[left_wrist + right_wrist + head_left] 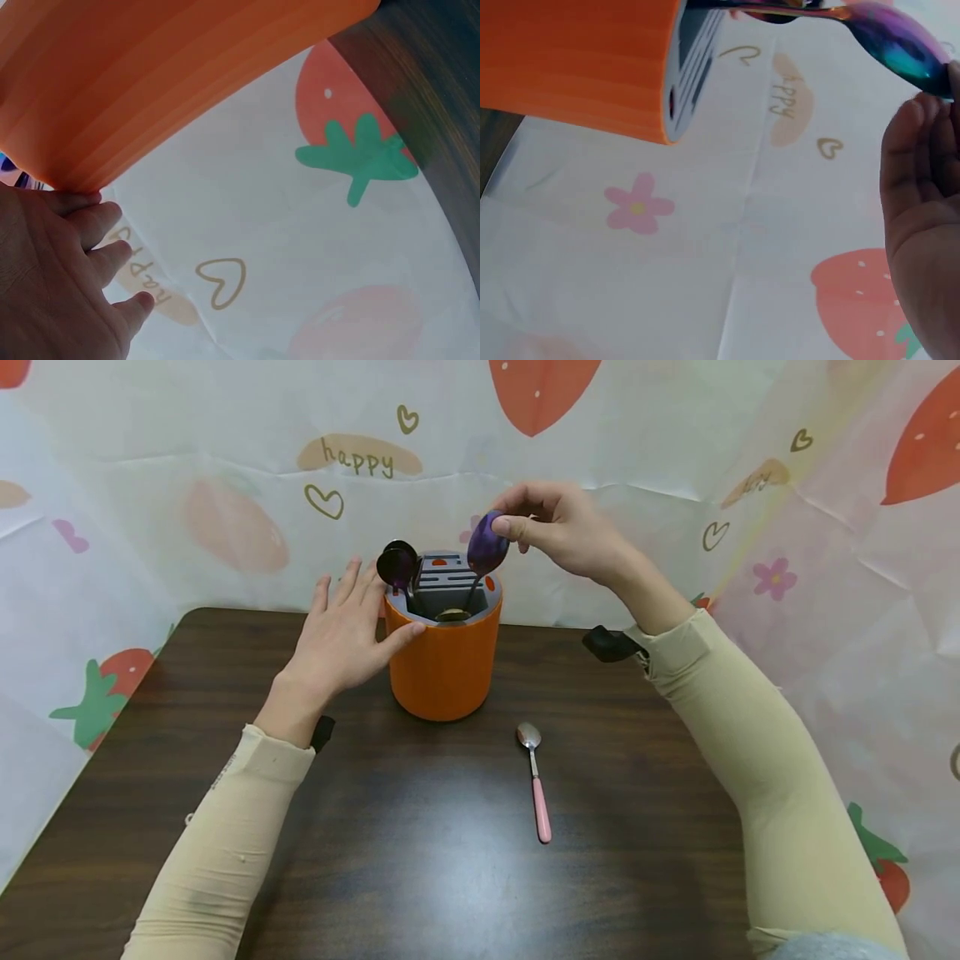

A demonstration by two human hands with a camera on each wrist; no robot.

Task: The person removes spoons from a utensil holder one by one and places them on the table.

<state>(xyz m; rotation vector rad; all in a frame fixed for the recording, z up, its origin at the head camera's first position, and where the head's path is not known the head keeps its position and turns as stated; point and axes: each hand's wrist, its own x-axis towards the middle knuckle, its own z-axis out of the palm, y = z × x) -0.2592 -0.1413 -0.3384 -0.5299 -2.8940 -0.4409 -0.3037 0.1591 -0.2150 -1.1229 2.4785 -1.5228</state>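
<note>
An orange utensil holder (442, 672) with a grey slotted top stands near the table's back edge. My right hand (573, 531) pinches the bowl of a shiny purple spoon (487, 545) between thumb and fingers; its handle runs down into the holder's front opening. In the right wrist view the spoon (900, 45) shows rainbow colours. My left hand (341, 639) rests against the holder's left side, fingers spread and thumb at the front rim. A dark, round-bowled spoon (397, 562) leans out of the holder at the left, and a gold-coloured piece (453, 615) shows inside the opening.
A teaspoon with a pink handle (541, 810) lies on the dark wooden table (420, 860), in front of the holder and to its right. Behind the table hangs a pale cloth (247, 435) printed with strawberries and hearts.
</note>
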